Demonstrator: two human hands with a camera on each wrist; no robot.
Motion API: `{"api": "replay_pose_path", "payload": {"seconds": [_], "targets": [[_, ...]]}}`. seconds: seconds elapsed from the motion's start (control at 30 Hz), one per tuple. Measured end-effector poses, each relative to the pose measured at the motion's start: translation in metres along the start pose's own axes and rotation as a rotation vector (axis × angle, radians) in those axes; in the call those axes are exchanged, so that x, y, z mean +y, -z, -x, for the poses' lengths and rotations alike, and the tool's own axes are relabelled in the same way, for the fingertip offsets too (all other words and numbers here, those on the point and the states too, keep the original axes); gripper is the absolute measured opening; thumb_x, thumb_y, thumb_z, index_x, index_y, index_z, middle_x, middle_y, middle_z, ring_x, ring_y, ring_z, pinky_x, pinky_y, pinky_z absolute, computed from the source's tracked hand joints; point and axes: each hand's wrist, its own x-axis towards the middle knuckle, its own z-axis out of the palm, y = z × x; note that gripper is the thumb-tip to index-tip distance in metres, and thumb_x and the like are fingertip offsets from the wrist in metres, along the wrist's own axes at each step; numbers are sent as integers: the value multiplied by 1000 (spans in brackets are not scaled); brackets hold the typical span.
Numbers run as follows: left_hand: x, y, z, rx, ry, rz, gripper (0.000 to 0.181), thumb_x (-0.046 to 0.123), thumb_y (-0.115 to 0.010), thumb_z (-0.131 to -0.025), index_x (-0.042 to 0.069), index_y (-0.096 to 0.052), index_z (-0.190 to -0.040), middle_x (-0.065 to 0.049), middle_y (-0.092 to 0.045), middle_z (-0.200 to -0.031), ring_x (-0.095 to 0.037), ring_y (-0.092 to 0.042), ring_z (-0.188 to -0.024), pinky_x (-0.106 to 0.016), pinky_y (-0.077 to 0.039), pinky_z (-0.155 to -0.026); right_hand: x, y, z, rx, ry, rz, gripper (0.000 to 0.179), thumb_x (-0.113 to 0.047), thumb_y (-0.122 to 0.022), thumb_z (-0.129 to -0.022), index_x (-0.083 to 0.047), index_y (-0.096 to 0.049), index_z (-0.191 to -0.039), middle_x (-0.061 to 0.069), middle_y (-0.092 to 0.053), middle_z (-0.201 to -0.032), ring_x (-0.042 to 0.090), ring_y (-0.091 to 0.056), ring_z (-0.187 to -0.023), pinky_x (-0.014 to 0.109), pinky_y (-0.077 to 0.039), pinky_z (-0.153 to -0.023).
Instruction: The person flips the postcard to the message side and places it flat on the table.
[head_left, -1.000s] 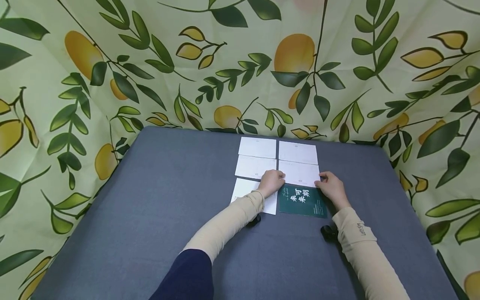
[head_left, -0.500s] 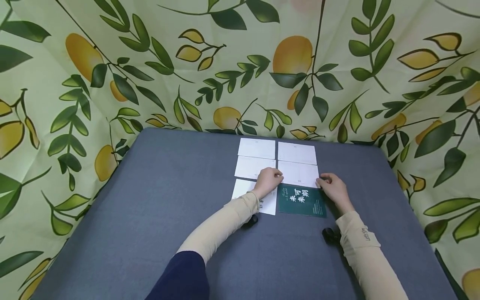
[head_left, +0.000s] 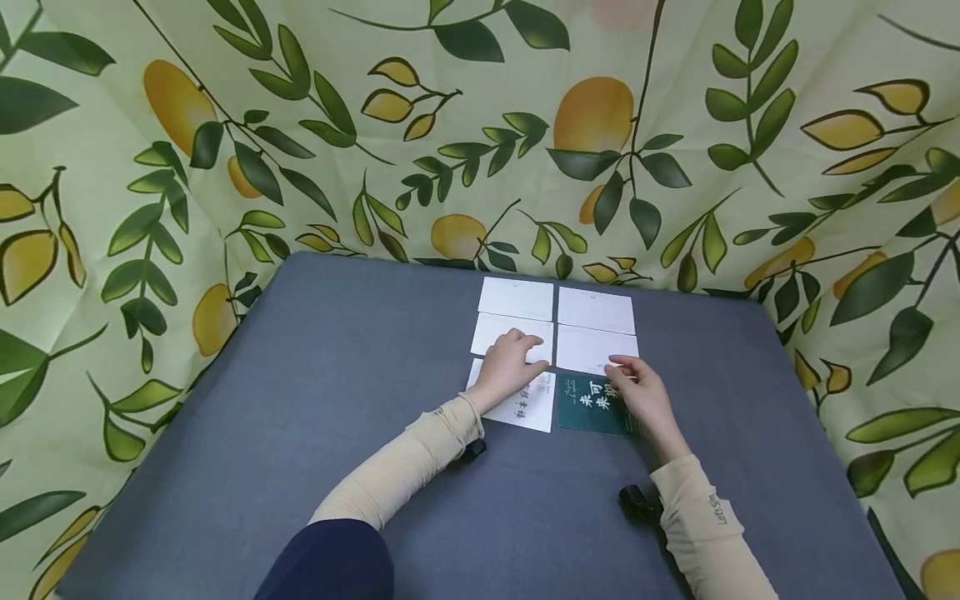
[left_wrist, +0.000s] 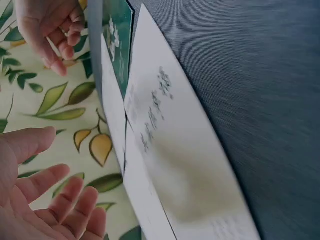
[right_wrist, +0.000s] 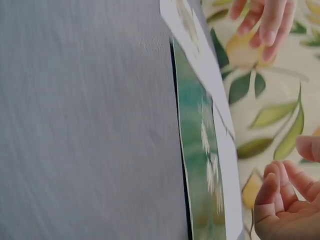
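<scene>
Several cards lie on the grey table in two columns of three. At the front right is a dark green card [head_left: 581, 404] with white characters; left of it lies a white card [head_left: 528, 408] with black handwritten-style characters. My left hand [head_left: 506, 367] hovers over the left column, fingers spread and holding nothing. Near the boundary of the green card and the plain white card [head_left: 596, 346] behind it, my right hand [head_left: 643, 398] is raised with loosely bent fingers and nothing in them. The left wrist view shows both hands [left_wrist: 55, 200] apart from the cards.
More blank white cards [head_left: 516, 297] form the back rows near the table's far edge. The grey cloth-covered table [head_left: 337, 358] meets a fruit-and-leaf patterned curtain [head_left: 480, 150] behind and at the sides. A black wrist device [head_left: 637, 504] hangs under the right sleeve.
My left hand has left the inner card edges and moved left, its fingers spreading. My right hand has come off the right-hand card edge and shifted left over the green card.
</scene>
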Motion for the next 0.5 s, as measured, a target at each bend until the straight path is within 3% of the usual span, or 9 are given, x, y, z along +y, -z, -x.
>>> {"api": "replay_pose_path", "payload": {"seconds": [0.23,0.4,0.5], "targets": [[-24,9,22,21,62,53,51,28,-66,-85,7,-54,-130,-19,-48,-128,-32,-46,-114,-43,-43,-89,-13,-20,17,-147,43,-52,50,-33,-53,-95,-2,-46,-133,18,-58,-115,16,-59,-92,23,-50,-76],[-39,12,37,-6,104,61,58,29,-67,-84,5,-49,-134,-27,-37,-138,-41,-37,-124,-51,-40,-96,-17,-30,29,-304,26,-112,61,-33,-52,-95,1,-31,-141,26,-46,-135,32,-53,-118,37,-48,-97],[-45,14,45,-40,153,159,62,28,-68,-84,3,-45,-136,-31,-27,-143,-45,-29,-130,-55,-36,-101,-17,-36,33,-387,-5,-159,63,-26,-51,-96,3,-22,-144,29,-36,-142,38,-43,-129,45,-41,-104]]}}
